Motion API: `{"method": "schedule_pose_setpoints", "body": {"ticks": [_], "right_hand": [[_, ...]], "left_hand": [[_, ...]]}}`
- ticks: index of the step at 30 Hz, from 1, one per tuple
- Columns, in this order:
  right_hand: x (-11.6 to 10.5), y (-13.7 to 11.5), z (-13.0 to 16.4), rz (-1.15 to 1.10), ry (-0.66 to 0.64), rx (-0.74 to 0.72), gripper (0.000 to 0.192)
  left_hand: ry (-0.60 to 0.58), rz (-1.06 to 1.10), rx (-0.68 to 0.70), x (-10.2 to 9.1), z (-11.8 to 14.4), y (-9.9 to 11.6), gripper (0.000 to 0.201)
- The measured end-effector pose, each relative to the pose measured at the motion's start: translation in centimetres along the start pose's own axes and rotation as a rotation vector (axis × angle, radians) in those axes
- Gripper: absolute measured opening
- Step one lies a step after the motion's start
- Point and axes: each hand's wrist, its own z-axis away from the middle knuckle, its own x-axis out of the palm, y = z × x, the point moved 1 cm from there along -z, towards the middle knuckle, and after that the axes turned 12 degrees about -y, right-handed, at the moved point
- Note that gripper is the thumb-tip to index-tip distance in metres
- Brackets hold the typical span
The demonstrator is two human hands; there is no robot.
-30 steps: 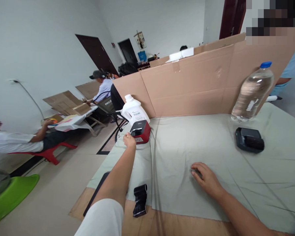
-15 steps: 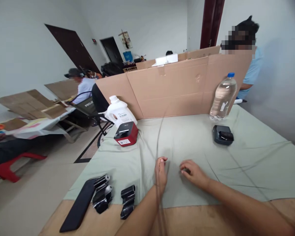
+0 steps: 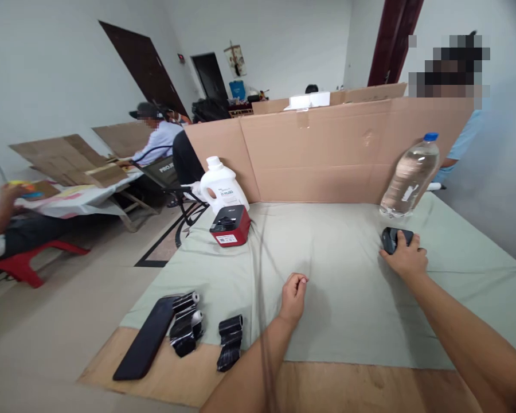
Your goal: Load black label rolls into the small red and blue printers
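Observation:
At the right side of the green cloth, my right hand (image 3: 407,256) reaches over a small black box-shaped portable printer (image 3: 390,239). Its fingers lie across the top and the thumb is at the near left edge; part of the printer is hidden beneath them. The printer rests on the cloth. My left hand (image 3: 294,295) is curled closed just above the middle of the cloth, with nothing visible in it.
A tall water bottle (image 3: 409,178) stands behind the black printer, near a cardboard screen (image 3: 309,155). At left are a white jug (image 3: 226,186), a red-and-black printer (image 3: 231,226), black rolls (image 3: 230,344) and a dark flat pad (image 3: 146,341). Other people sit beyond the table.
My right hand has moved right and forward from the middle of the cloth onto the black printer. My left hand has curled tighter and stays near the middle. The view has shifted slightly.

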Motion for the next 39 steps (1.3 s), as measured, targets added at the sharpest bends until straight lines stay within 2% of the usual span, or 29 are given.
{"method": "schedule_pose_setpoints", "body": {"ticks": [3,5,7,10,13,16,18,21,23,25,30,34,39], "right_hand": [[0.5,-1.4,2.2,-0.079,0.034,-0.123,0.085],[0.7,-3.2,4.6,-0.152,0.045,-0.283,0.085],[0.9,-5.6,7.7,-0.224,0.053,-0.48,0.082],[1.8,-9.5,13.2,-0.294,0.049,-0.683,0.078],[3.4,-12.4,18.2,-0.331,0.015,-0.743,0.084],[4.8,-13.3,20.8,-0.393,-0.065,-0.737,0.086],[5.1,-12.9,20.8,-0.48,-0.134,-0.73,0.076],[4.9,-11.7,18.8,-0.731,-0.227,-0.663,0.056],[5.0,-11.2,17.3,-0.913,-0.298,-0.582,0.056],[5.4,-10.9,16.3,-1.011,-0.38,-0.532,0.066],[6.3,-10.4,15.8,-1.039,-0.54,-0.505,0.081],[5.9,-9.2,15.0,-0.977,-0.655,-0.553,0.082],[5.6,-8.3,14.1,-0.863,-0.685,-0.576,0.084]], "left_hand": [[0.01,0.044,0.006,-0.1,0.0,-0.1,0.02],[0.017,0.102,-0.011,-0.1,0.0,-0.3,0.022],[-0.022,0.225,-0.039,-0.2,0.2,-0.3,0.031],[-0.183,0.581,-0.102,-0.3,0.5,0.1,0.06],[-0.286,0.891,-0.18,-0.4,0.8,0.6,0.083],[-0.218,0.919,-0.236,-0.7,0.7,0.4,0.09],[-0.166,0.904,-0.252,-0.9,0.5,0.1,0.09],[-0.159,0.947,-0.231,-0.9,0.3,0.1,0.088],[-0.201,0.987,-0.227,-0.6,0.4,0.3,0.089],[-0.253,1.024,-0.238,-0.3,0.6,0.5,0.09],[-0.329,1.053,-0.285,0.0,0.5,0.4,0.082],[-0.415,0.912,-0.359,-0.5,0.3,-0.2,0.072],[-0.485,0.766,-0.318,-1.1,0.2,-0.2,0.067]]}}
